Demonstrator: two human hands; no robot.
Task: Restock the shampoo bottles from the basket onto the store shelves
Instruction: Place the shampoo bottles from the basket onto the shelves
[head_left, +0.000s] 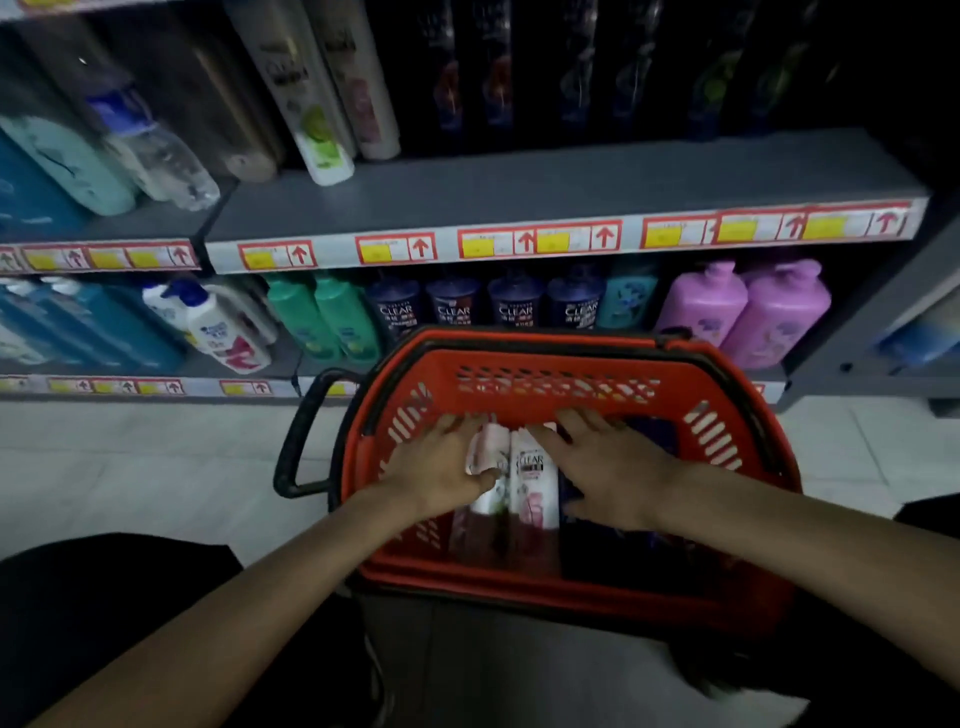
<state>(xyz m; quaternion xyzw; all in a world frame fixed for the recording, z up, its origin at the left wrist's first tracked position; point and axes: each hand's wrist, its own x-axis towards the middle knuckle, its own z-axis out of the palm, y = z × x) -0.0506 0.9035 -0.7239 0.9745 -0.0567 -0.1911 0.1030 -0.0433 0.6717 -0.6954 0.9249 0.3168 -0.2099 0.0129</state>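
A red plastic basket (550, 374) stands on the floor in front of the shelves. Two white and pink shampoo bottles lie in it side by side. My left hand (441, 467) lies over the left bottle (488, 499), with the thumb curled round its side. My right hand (608, 467) reaches in with spread fingers, its fingertips touching the top of the right bottle (535, 488), which reads CLEAR. Dark bottles (597, 551) lie under my right hand, mostly hidden. The middle shelf (519, 192) has a wide bare stretch in front of dark bottles.
White shampoo bottles (317, 104) stand on the middle shelf at the left. The lower shelf holds green, dark blue CLEAR (514, 306) and purple bottles (748, 306). A black basket handle (306, 431) sticks out to the left. Pale floor tiles lie on both sides.
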